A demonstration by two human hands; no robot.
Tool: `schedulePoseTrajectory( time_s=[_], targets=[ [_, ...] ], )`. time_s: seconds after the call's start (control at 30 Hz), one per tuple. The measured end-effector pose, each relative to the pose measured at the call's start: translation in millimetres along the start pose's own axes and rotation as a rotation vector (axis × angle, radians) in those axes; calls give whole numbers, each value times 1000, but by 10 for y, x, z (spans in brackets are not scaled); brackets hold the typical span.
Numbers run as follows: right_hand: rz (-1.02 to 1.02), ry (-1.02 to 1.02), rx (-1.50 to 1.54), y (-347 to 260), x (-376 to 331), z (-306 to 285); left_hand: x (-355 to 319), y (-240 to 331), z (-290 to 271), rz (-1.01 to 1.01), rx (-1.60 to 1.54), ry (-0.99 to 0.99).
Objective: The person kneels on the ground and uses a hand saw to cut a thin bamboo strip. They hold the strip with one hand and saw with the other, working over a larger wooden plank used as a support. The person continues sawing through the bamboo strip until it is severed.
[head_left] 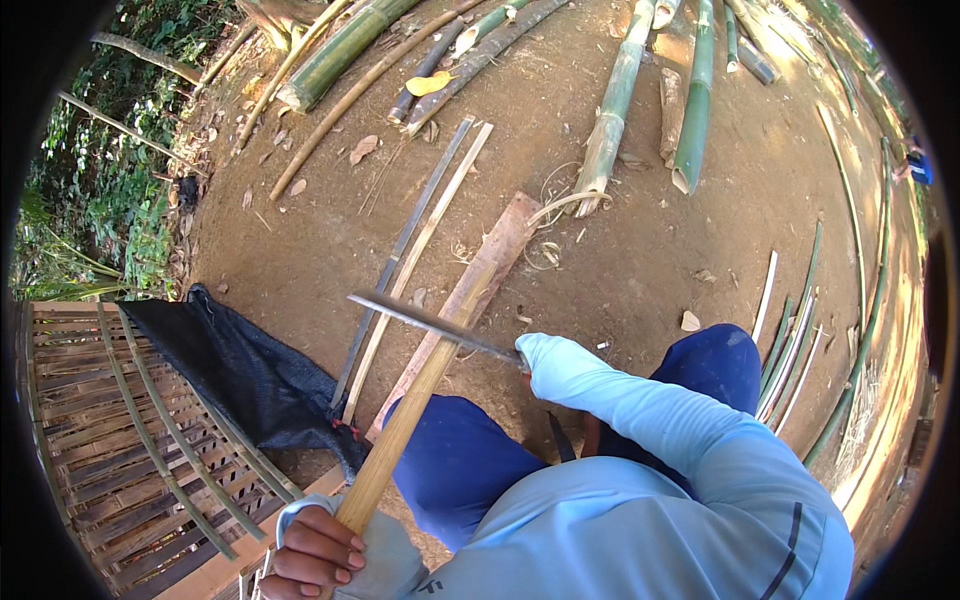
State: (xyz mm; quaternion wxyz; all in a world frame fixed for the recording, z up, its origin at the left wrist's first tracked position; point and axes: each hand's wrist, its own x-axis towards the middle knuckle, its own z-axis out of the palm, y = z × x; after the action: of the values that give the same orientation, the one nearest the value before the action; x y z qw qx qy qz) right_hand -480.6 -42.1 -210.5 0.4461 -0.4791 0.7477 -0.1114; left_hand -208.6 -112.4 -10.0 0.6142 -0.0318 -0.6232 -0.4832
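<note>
two hands: our left hand (318,553) has its fingers wrapped round the bamboo stick (400,430); right hand hidden by the sleeve, cannot tell.
axis: stick slants up-right.
blade (432,326): crosses it, touching.

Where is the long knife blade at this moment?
In the head view, the knife blade is at centre, held by the right hand, lying across the bamboo stick that the left hand holds, above the wooden plank.

light-blue sleeves (640,400), dark-blue trousers (455,460)

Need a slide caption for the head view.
Left hand grips a bamboo strip while the right hand's blade cuts across it.
</note>
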Motion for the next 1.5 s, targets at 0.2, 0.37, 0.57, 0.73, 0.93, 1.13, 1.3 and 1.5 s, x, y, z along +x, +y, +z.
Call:
schedulePoseTrajectory(
  time_s=[0.2, 0.37, 0.57, 0.73, 0.93, 1.13, 1.3, 1.5],
  targets=[
    [14, 78, -131, 311, 262, 154, 63, 80, -61, -87, -2, -66],
    [311, 50, -21, 773, 859, 374, 215, -163, -301, -15, -217, -320],
    [-35, 138, -129, 788, 649, 302, 102, 54, -238, -100, 6, -175],
    [371, -131, -194, 1140, 1110, 227, 108, -15, -142, -69, -25, -101],
    [231, 25, -188, 1418, 1042, 553, 170, -20, -400, -92, -109, -281],
    [467, -307, 209, 1580, 1368, 530, 172, -65, -81, 10, 72, 224],
    [449, -200, 722, 1513, 1168, 497, 241, -255, -306, 52, 77, 408],
    [451, -27, 357, 1368, 1428, 807, 401, -348, -125, 61, 67, 525]
  ],
)
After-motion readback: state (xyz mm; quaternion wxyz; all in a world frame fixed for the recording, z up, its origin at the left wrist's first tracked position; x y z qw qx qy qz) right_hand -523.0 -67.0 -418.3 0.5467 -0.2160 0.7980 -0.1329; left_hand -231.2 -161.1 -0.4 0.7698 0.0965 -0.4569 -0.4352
